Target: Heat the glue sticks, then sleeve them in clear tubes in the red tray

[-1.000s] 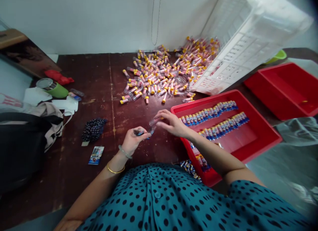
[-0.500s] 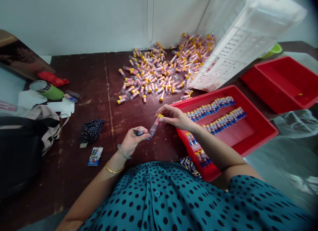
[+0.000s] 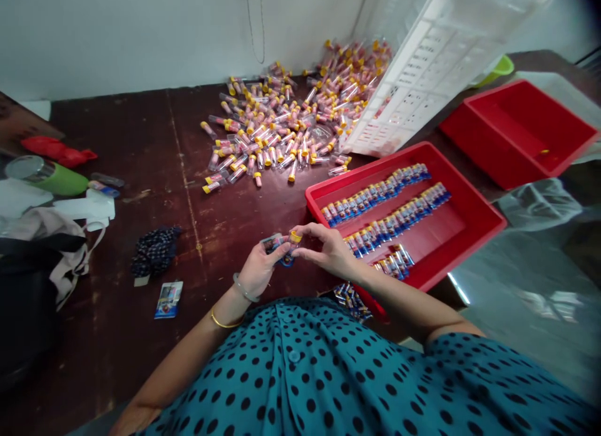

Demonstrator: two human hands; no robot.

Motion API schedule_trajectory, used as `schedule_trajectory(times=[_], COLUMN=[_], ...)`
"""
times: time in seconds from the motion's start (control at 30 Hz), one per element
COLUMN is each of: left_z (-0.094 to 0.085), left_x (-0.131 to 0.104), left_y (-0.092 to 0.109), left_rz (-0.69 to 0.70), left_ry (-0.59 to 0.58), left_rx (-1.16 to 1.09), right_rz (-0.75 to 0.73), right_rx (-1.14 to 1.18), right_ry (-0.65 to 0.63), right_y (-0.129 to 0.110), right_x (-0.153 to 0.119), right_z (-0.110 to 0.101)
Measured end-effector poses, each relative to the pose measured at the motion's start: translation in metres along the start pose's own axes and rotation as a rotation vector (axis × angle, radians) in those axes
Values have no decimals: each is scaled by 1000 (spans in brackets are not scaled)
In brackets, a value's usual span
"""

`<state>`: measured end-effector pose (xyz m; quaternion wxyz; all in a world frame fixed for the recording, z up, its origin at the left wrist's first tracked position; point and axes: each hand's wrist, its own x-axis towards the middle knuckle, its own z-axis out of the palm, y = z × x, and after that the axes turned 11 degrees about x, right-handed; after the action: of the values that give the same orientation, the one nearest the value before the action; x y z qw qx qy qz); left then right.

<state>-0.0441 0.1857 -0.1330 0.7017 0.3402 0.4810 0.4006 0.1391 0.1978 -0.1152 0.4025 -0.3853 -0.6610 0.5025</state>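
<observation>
Both hands meet on one small tube above the dark wooden table (image 3: 141, 173).

The left hand (image 3: 260, 267) and right hand (image 3: 328, 248) pinch a clear yellow-capped plastic tube (image 3: 291, 245), beside the red plastic tray (image 3: 474, 233).

Both hands (image 3: 300, 254) pinching a yellow-capped tube (image 3: 290, 247), red tray (image 3: 474, 201) beside

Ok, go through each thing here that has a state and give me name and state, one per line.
Left hand: closed on a small blue label packet.
Right hand: pinching a yellow-capped clear plastic tube.
Near red plastic tray: partly filled, labelled tubes in rows.
Far red plastic tray: nearly bare.
White slatted crate: tipped, tubes spilled out.
</observation>
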Motion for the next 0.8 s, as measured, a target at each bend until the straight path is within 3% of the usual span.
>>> schedule_trajectory(times=[0.33, 0.43, 0.5, 0.57, 0.63, 0.73, 0.8], left_z=[15, 19, 21, 21, 17, 9, 7], left_x=[2, 3, 4, 5, 6, 10, 12], left_y=[6, 6, 7, 7, 5, 0, -2], left_rz=[12, 1, -23, -46, -53, -54, -34], left_ry=[15, 11, -27, -83, -109, -141, -196], left_rx=[49, 38, 26, 42, 95, 203, 276], right_rz=[-73, -41, -7, 11, 12, 103, 326], right_rx=[-5, 86, 191, 266, 220, -108, -395], right_ry=[76, 73, 73, 148, 327, 622, 686], right_y=[-4, -7, -11, -12, -7, 11, 28], right_x=[-9, -8, -5, -3, -9, -43, -78], right_z=[-4, -2, -11, -40, -91, -183, -229])
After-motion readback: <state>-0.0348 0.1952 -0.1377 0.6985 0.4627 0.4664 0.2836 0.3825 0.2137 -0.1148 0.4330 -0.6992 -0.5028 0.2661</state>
